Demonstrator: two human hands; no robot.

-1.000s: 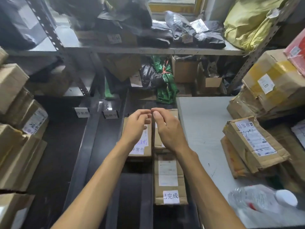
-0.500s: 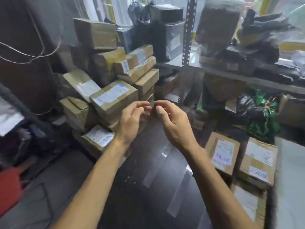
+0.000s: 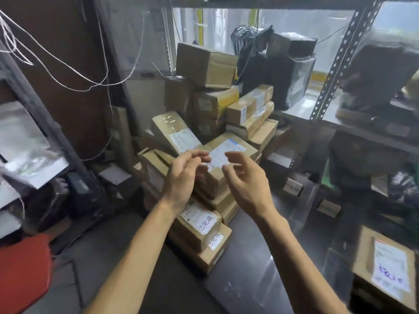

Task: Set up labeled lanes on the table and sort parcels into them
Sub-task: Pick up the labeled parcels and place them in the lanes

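Hands have parted since the earlier frame: left hand and right hand hover apart, fingers loosely curled, holding nothing. Brown cardboard parcel with white label tops the stack at twelve o'clock, on the dark table. Advisable: grip both sides and lift straight, so neighbours stay put.

Two hands, perhaps fifteen parcels

Parcel stack ctr; shelf rt — behind
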